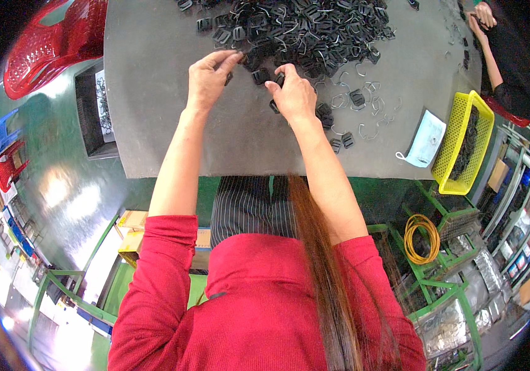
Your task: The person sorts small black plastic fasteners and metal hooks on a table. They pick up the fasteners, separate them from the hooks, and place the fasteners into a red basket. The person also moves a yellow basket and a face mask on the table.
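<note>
Left hand (208, 77) pinches a small black buckle (229, 78); right hand (294, 94) grips another beside the buckle pile (302, 31) on the grey worktop (153, 93).

grey table (153, 123) | glossy green floor (73, 198) | red chair (48, 43)

1. Worktop (153, 123): grey, bare near its front edge.
2. Clip pile (296, 28): black plastic buckles mixed with bent wire clips, heaped at the far side.
3. Left hand (208, 77): fingertips pinched at the pile's near edge.
4. Right hand (294, 94): closed on a black buckle (275, 106).
5. Loose wire clips (364, 102): scattered right of the right hand.
6. Yellow basket (462, 142): at the right edge, dark parts inside.
7. Face mask (424, 139): just beside the basket.
8. Red chair (48, 43): left of the worktop.
</note>
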Demonstrator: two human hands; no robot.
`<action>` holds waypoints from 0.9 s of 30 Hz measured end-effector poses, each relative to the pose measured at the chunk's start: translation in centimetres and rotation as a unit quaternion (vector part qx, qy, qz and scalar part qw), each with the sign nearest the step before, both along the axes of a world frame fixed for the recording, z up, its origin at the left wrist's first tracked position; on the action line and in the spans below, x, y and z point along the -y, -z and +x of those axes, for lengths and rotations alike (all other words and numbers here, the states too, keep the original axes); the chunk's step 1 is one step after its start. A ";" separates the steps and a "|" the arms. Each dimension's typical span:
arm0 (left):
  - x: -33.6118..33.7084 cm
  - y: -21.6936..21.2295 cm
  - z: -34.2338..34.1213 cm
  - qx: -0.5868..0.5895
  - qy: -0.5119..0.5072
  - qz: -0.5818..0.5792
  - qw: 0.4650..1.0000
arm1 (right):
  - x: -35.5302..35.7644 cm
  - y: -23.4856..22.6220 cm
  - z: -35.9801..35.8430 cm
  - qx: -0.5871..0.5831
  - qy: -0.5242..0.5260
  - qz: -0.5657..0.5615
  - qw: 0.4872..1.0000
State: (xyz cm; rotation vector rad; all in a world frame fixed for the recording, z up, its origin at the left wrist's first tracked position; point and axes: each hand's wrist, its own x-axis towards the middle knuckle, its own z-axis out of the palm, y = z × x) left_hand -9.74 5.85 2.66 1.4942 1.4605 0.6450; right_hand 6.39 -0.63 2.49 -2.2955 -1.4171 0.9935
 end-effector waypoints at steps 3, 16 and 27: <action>0.0 -0.8 -1.2 0.038 0.067 -0.142 0.987 | 0.0 -0.3 -1.1 0.024 -0.034 0.010 0.999; -0.1 -0.6 -5.0 0.438 -0.016 -0.329 0.836 | -1.4 -0.4 -2.1 0.063 -0.053 -0.058 0.995; -1.2 3.8 -0.3 -0.240 0.007 0.062 0.969 | -4.1 0.7 -0.6 -0.124 -0.070 0.024 0.990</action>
